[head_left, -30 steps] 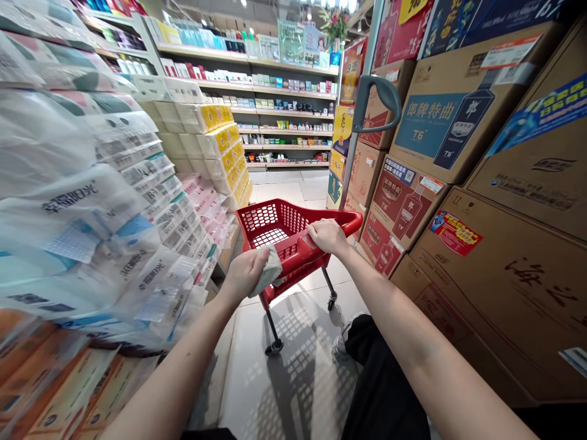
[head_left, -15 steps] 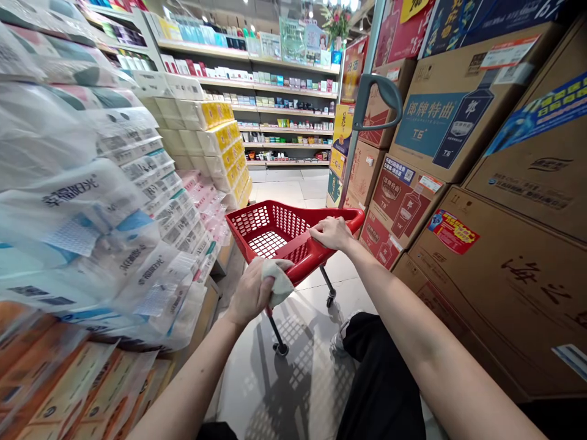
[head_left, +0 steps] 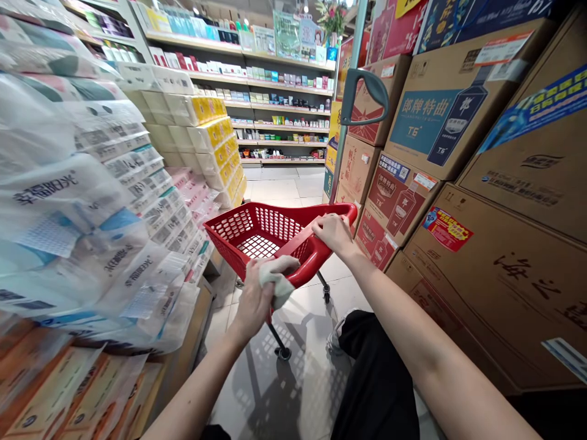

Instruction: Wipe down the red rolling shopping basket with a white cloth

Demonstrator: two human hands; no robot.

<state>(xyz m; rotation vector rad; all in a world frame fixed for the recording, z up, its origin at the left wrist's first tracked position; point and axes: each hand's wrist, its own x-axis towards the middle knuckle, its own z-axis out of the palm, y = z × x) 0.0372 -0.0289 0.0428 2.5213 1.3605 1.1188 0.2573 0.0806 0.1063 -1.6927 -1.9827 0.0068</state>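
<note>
The person's left hand (head_left: 259, 302) gripped a crumpled pale cloth (head_left: 277, 281) against the near edge of a red plastic shopping cart (head_left: 229, 235); its fingers (head_left: 270, 264) were closed narrow around the cloth and pressed it onto the red plastic; the right hand (head_left: 332, 235) lay farther along the same bar, its fingers (head_left: 321, 225) curled over the plastic and holding it, with no cloth between them; the cart stood on a tiled floor (head_left: 298, 189) directly ahead of the person, and a black castor (head_left: 283, 353) showed beneath it; to the left rose plastic-wrapped tissue packs (head_left: 68, 201) and yellow-labelled paper rolls (head_left: 206, 125), close beside the cart; to the right stood stacked cardboard liquor cartons (head_left: 431, 122), printed with bottles; a curved grey-blue handle (head_left: 364, 91) hung on a metal post before them; black trousers (head_left: 376, 379) and a sneaker (head_left: 337, 336) showed below the right arm; shelves of packaged goods (head_left: 257, 79) lined the far wall.
</note>
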